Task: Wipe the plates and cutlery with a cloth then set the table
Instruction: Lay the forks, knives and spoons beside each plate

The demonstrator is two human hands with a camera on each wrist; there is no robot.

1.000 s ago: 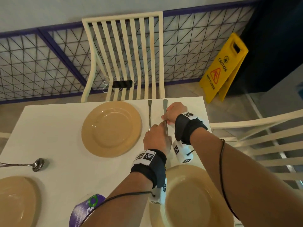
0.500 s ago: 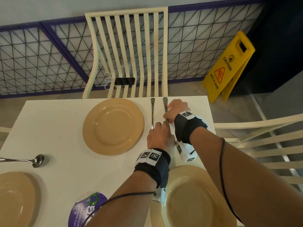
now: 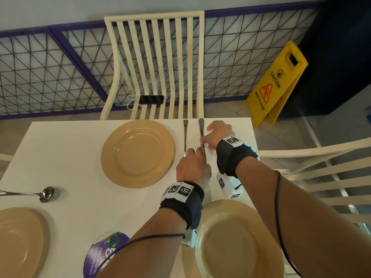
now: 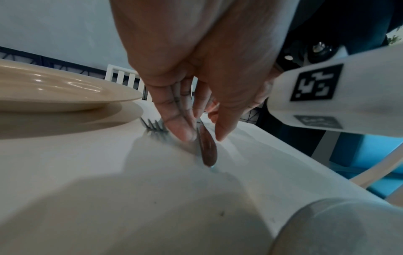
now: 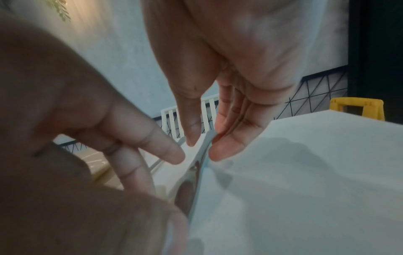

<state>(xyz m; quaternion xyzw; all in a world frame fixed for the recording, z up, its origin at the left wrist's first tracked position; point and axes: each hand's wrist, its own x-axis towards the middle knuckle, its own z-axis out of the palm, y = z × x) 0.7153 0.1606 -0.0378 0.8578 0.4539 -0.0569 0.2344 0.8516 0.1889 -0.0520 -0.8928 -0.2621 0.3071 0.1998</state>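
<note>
Together, both hands are set on a knife (image 3: 201, 131) lying on the white table (image 3: 66, 149) beside a fork (image 3: 185, 137), right of the far plate (image 3: 137, 153). Its handle is pinched by the right hand (image 3: 217, 135); its blade is touched by straight fingers of the left hand (image 3: 192, 167).

A fork (image 3: 185, 137) is laid just left of the left hand (image 3: 191, 167). A plate (image 3: 138, 153) is set further left; another plate (image 3: 232, 241) is placed behind both wrists.

Bright, even overhead light with soft shadows in the head view; both wrist views are dimmer, blurred and edge-warped.
</note>
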